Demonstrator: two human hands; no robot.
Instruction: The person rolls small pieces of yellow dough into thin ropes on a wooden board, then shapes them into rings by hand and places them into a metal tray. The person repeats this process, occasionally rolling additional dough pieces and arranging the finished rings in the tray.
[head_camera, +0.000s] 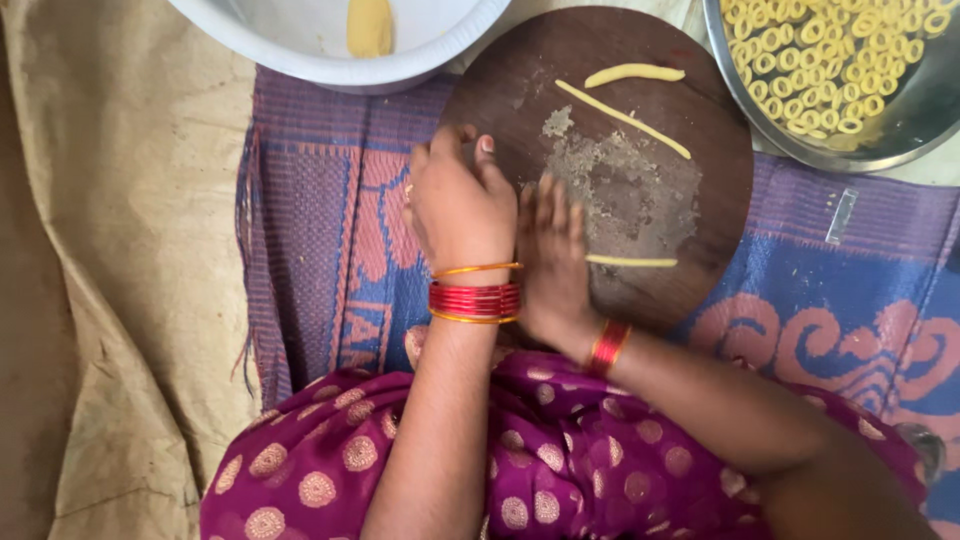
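Head view shows your right hand (552, 255) flat and open on the near edge of the round wooden board (700, 90), its fingers (548, 205) spread over a thin dough strand (632, 262) whose free end pokes out toward the board's right side. Roll with light, even pressure so the strand keeps one thickness. Your left hand (458, 200) curls loosely at the board's left edge; whether it grips anything, I cannot tell. Farther across the board lie a longer dough strip (625, 120) and a short dough piece (634, 74).

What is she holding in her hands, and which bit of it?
Nothing is gripped. The right hand lies flat on one end of a thin dough strip on the round board. The left hand hides its fingers.
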